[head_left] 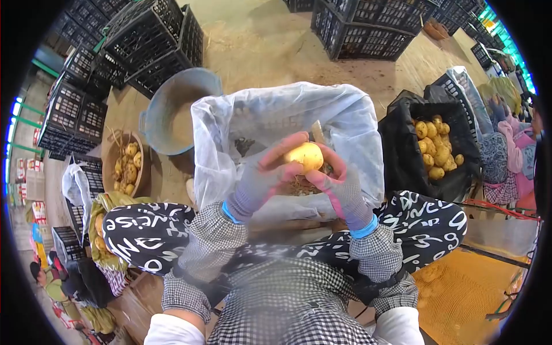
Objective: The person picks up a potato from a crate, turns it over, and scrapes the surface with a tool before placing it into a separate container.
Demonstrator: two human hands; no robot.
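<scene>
A yellow potato (pixel 305 156) is held up between both hands, over a crate lined with white sheeting (pixel 287 103). My left hand (pixel 264 178), in a grey and pink glove, grips its left side with fingers and thumb. On the other side, my right hand (pixel 340 184), gloved alike, closes on the same potato. Below them, the inside of the lined crate shows dark debris and a light strip (pixel 318 133); the hands hide part of it.
Black-lined crate (pixel 397 167) with several potatoes stands at right; a brown basin (pixel 144 167) of potatoes and a blue tub (pixel 172 109) are at left. Black crates (pixel 368 29) are stacked behind. A yellow mesh sack (pixel 460 293) lies lower right. People sit at both sides.
</scene>
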